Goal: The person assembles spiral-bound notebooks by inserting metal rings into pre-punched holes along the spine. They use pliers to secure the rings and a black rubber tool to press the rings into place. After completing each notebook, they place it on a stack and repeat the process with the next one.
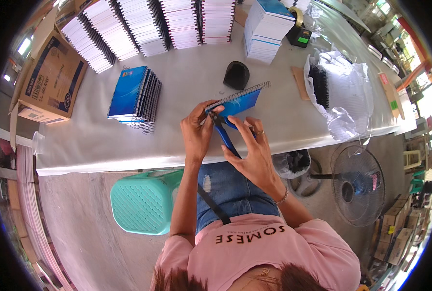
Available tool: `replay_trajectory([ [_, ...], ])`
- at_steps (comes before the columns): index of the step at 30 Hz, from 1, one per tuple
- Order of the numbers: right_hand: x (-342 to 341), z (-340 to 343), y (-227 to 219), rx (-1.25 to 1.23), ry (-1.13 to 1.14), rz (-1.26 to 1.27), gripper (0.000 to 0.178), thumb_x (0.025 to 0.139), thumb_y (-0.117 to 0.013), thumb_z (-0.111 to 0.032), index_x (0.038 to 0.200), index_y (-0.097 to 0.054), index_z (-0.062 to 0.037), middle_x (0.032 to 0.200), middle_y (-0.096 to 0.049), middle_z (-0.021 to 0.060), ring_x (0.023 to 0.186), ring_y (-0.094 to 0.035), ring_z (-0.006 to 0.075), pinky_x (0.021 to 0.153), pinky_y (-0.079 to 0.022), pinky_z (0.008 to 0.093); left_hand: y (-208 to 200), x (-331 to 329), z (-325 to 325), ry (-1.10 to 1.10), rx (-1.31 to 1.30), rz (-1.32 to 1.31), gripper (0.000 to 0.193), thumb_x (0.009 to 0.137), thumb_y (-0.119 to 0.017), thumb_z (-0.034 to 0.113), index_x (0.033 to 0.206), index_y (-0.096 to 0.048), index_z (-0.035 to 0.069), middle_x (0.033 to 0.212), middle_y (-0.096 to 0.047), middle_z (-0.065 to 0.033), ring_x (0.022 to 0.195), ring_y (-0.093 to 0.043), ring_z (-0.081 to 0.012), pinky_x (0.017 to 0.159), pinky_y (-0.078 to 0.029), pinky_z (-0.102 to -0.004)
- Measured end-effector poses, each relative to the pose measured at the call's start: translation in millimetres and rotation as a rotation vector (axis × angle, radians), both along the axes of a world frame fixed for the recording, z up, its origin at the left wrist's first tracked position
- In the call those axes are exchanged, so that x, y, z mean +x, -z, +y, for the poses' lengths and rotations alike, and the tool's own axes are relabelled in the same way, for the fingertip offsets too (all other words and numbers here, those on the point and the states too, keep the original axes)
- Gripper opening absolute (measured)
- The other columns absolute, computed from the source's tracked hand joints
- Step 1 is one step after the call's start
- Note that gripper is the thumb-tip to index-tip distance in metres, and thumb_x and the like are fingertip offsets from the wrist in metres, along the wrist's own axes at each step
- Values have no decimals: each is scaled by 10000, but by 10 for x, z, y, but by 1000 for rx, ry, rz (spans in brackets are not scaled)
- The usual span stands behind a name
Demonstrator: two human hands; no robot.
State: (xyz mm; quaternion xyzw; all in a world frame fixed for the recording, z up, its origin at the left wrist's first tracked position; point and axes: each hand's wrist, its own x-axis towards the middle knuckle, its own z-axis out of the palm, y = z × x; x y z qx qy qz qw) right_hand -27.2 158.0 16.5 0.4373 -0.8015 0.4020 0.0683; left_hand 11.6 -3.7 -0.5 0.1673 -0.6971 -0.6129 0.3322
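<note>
A blue spiral-bound notebook (243, 103) is held up over the table's front edge, its wire coil running along the top side. My left hand (198, 131) is closed on the notebook's left end, near the end of the coil. My right hand (254, 157) grips blue-handled pliers (228, 141), fingers wrapped around the spread handles. The pliers' dark jaws are at the coil's left end, beside my left fingers. Whether the jaws touch the wire I cannot tell.
A stack of blue spiral notebooks (127, 92) stands to the left, near a cardboard box (53, 77). Tall rows of bound books (179, 24) line the back. A black cup-like object (236, 75), a tape dispenser (299, 35) and plastic-wrapped black coils (342, 87) lie beyond.
</note>
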Motion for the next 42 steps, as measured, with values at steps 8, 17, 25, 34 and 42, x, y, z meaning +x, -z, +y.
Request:
replay_trajectory([
  [8,-85,20,-86,-425,-531,-1693,382,971,-606,-330,1219,-502,-59,1021,-594,121,855,-655,247,633,-537,350,-77,36,77,-123,-223,-77,191,924,-617,21,1101,-681,-12,882,-733,-96,853,-682,-109,731,-530,-263],
  [17,-732,204,-50,-40,-177,-571,449,973,-629,-275,1321,-504,-19,1134,-592,115,1069,-572,249,924,-464,377,-418,218,-220,-292,-274,-53,187,969,-633,121,1118,-661,12,808,-706,-117,649,-625,-133,604,-497,-271],
  [25,-1596,404,183,-46,136,95,324,946,-641,-205,1239,-605,-72,1209,-595,163,1155,-537,323,1030,-392,410,-792,707,-1284,-741,-267,129,286,988,-645,255,1093,-648,-10,765,-609,-3,665,-493,-38,582,-411,-201],
  [34,-2208,106,-405,-327,201,-83,354,959,-639,-285,1240,-609,-72,1232,-598,162,1162,-556,279,972,-444,389,-324,753,-1488,-988,-496,-71,434,947,-678,392,1062,-661,-26,924,-623,-98,907,-540,-169,787,-466,-332],
  [42,-3169,-336,-924,-391,302,-299,646,921,-570,-639,1213,-600,-63,1017,-645,114,903,-596,168,710,-490,288,-212,789,-1555,-895,-356,-135,505,941,-639,500,1086,-672,17,1113,-598,-135,1038,-523,-247,889,-439,-409],
])
